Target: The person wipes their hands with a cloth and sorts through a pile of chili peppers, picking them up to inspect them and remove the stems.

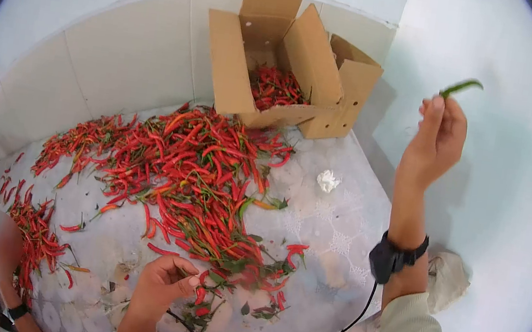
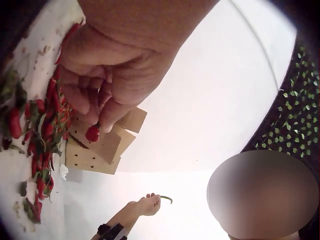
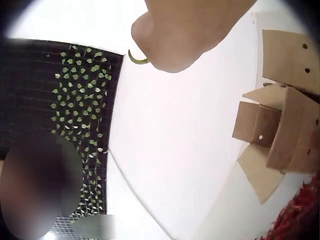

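My right hand (image 1: 439, 140) is raised high on the right, in front of the pale wall, and pinches a slim green chili pepper (image 1: 464, 87) by one end. In the right wrist view the same green chili curves out beside the hand. Low at the front edge of the pile, my left hand (image 1: 159, 286) holds a red chili pepper (image 2: 93, 133) between thumb and fingertips, with the other fingers curled in. Right by that hand lie red chilies and green leaves (image 1: 216, 277). A big heap of red chilies (image 1: 193, 156) spreads across the patterned cloth (image 1: 337, 236).
An open cardboard box (image 1: 232, 74) with red chilies inside stands at the back, beside a second box (image 1: 348, 100). A crumpled white scrap (image 1: 327, 181) lies right of the heap. At the far left, another person's arm (image 1: 10, 297) is near a smaller chili pile (image 1: 36, 230).
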The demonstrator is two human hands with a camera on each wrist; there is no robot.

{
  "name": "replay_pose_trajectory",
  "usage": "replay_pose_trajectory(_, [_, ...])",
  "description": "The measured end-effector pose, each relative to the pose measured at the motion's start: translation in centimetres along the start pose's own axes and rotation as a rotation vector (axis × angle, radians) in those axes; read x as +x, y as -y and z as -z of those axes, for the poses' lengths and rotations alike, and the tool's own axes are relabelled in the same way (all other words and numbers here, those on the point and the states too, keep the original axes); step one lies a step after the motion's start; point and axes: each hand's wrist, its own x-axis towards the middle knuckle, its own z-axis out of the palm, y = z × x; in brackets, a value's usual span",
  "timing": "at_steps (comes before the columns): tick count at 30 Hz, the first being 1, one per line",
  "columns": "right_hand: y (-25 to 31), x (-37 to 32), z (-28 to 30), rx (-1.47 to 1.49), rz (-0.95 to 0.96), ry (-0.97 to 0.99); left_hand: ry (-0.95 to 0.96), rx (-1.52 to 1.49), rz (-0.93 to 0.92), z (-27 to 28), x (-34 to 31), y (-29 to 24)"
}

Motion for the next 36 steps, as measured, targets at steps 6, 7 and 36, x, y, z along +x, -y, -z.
replay_pose_trajectory(6, [-13.1, 7.5, -8.1, -0.55, -0.2, 0.467, -0.014, -0.022, -0.053, 0.3, 0.3, 0.2])
replay_pose_trajectory(7, [-13.5, 7.5, -8.9, -0.674, -0.336, 0.674, -0.026, -0.02, -0.056, 0.2, 0.3, 0.2])
replay_pose_trajectory(36, [2.5, -17.2, 6.4, -0.19, -0.391, 1.457, 0.065, -1.287, -0.589, 13.2, -2.5, -4.6])
